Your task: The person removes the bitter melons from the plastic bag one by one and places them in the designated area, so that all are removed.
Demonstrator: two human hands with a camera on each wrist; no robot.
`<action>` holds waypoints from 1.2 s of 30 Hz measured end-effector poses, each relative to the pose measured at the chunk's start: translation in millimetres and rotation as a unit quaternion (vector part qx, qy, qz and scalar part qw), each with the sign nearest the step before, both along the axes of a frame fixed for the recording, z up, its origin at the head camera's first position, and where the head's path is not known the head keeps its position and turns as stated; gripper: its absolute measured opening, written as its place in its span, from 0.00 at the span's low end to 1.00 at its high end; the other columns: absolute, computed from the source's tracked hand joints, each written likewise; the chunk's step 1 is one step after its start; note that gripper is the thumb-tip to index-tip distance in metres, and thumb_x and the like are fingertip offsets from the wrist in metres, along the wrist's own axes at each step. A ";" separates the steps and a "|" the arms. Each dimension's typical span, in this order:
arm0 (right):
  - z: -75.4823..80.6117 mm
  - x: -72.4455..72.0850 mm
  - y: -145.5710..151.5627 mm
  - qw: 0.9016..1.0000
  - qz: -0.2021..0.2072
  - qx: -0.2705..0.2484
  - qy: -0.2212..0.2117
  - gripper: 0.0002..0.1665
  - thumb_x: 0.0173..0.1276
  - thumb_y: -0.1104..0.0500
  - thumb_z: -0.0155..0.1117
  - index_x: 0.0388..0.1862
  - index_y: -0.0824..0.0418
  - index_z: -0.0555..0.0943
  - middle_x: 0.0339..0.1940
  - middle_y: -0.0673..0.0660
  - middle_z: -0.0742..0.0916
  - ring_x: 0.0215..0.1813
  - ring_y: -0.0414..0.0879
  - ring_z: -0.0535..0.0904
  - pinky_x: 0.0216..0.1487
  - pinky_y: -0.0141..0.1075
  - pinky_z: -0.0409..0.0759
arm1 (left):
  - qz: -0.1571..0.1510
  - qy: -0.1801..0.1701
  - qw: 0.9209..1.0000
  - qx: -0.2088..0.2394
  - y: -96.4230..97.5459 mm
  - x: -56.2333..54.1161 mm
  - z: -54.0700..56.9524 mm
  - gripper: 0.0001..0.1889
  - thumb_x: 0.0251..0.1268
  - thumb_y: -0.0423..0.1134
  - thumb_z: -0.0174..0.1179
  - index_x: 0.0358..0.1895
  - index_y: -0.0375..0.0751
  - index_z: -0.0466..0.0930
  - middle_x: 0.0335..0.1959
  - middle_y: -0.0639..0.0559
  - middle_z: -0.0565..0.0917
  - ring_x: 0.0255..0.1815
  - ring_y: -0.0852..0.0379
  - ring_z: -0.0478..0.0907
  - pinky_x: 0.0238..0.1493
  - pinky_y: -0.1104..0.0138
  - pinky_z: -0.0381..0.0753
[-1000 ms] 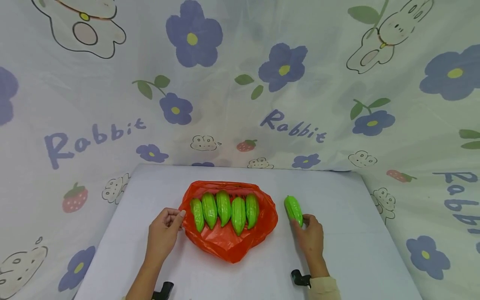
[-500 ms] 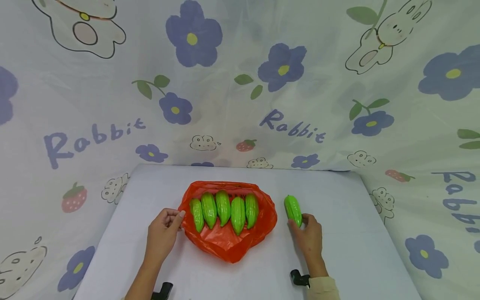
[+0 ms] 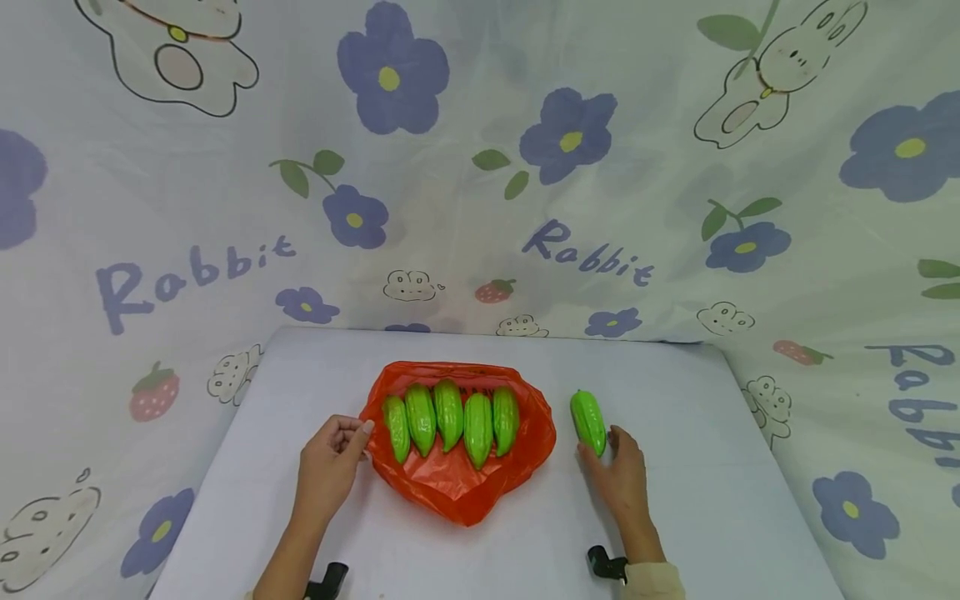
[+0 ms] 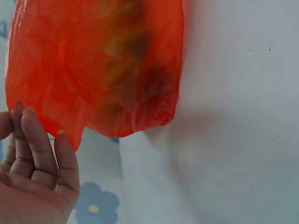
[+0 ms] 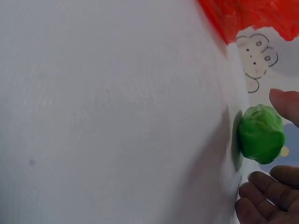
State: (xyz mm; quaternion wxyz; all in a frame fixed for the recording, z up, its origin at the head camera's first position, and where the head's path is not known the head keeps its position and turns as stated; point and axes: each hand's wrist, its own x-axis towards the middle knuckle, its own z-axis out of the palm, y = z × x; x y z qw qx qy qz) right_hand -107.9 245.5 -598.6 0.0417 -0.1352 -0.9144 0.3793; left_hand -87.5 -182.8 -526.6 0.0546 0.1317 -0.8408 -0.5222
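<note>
In the head view my left hand (image 3: 327, 467) pinches the left edge of a red plastic bag (image 3: 450, 487) between thumb and fingers. Several ridged green bitter gourds (image 3: 477, 429) lie side by side on the bag. Right of the bag, another bitter gourd (image 3: 588, 422) lies by itself on the table. My right hand (image 3: 618, 475) is at its near end, thumb on one side and fingers on the other. The right wrist view shows gaps between this gourd (image 5: 261, 135) and the thumb and fingers. From the left wrist, the bag (image 4: 51, 70) hides most of its contents.
A white table (image 3: 675, 467) bears everything. Behind and beside it hangs a pale curtain (image 3: 450, 183) printed with flowers and rabbits. Black camera mounts (image 3: 606, 563) are on both wrists.
My right thumb and fingers have spread apart around the lone bitter gourd, which stays in place. The left hand keeps its pinch on the bag. The head view has shifted slightly.
</note>
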 end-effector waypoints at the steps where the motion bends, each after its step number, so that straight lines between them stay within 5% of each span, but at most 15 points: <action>1: 0.8 1.0 0.8 1.000 0.004 -0.002 -0.001 0.46 0.70 0.50 0.75 0.74 0.76 0.65 0.66 0.74 0.78 0.66 0.66 0.75 0.65 0.59 0.76 | 0.001 -0.002 1.000 -0.001 0.0 -0.3 0.4 0.18 0.78 0.53 0.62 0.49 0.40 0.79 0.32 0.45 0.85 0.38 0.40 0.84 0.34 0.68 0.84; 12: 13.0 9.0 2.6 0.998 0.009 -0.022 0.062 0.43 0.71 0.55 0.73 0.75 0.73 0.64 0.69 0.72 0.75 0.67 0.69 0.74 0.64 0.62 0.76 | -0.001 -0.004 1.000 0.001 1.9 -2.6 3.1 0.17 0.78 0.53 0.62 0.49 0.40 0.79 0.34 0.42 0.85 0.37 0.40 0.84 0.33 0.69 0.83; 23: 46.3 4.7 -14.7 0.982 0.037 -0.050 0.180 0.32 0.72 0.62 0.71 0.71 0.69 0.71 0.66 0.65 0.79 0.66 0.60 0.78 0.67 0.53 0.76 | 0.003 -0.005 1.000 0.005 2.2 -1.7 0.1 0.18 0.77 0.54 0.62 0.50 0.41 0.80 0.34 0.45 0.84 0.37 0.40 0.84 0.34 0.71 0.83; 36: 73.8 5.8 -30.1 0.954 0.072 -0.081 0.279 0.32 0.69 0.70 0.71 0.70 0.68 0.73 0.66 0.61 0.81 0.65 0.56 0.80 0.65 0.28 0.73 | 0.005 0.000 1.000 0.001 0.8 -1.9 -1.2 0.18 0.78 0.54 0.61 0.50 0.41 0.80 0.35 0.42 0.84 0.37 0.40 0.84 0.38 0.63 0.87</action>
